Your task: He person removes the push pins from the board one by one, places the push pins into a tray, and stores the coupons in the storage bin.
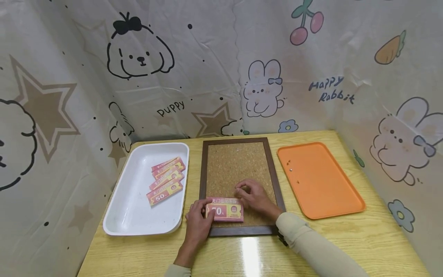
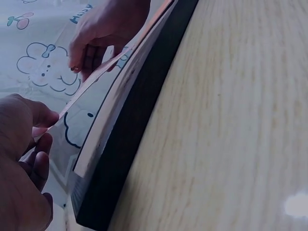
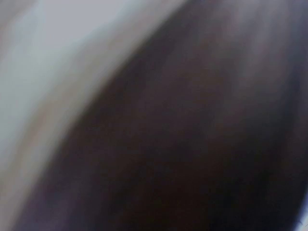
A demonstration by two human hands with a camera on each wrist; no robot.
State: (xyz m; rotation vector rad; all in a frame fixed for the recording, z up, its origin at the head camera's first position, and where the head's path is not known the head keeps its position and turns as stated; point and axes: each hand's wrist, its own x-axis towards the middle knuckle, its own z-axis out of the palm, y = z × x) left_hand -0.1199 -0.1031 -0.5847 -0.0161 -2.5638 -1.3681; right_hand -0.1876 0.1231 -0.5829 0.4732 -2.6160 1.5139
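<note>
A red and yellow paper coupon (image 1: 225,215) marked 50 lies over the lower left part of a brown-framed cork board (image 1: 238,165). My left hand (image 1: 199,225) pinches the coupon's left end, thumb on top; the left wrist view shows the coupon (image 2: 91,82) raised off the board there. Just above the coupon's right end is my right hand (image 1: 254,196), thumb and forefinger together. A tiny brass-coloured glint (image 2: 74,69) at those fingertips looks like a thumbtack, mostly hidden. The right wrist view is dark and blurred.
Left of the board, a white tub (image 1: 135,219) holds several fanned coupons (image 1: 166,188). To its right, an orange tray (image 1: 328,184) has a few tiny tacks (image 1: 290,169) near its left edge. A patterned curtain (image 1: 207,57) surrounds the wooden table (image 1: 152,254).
</note>
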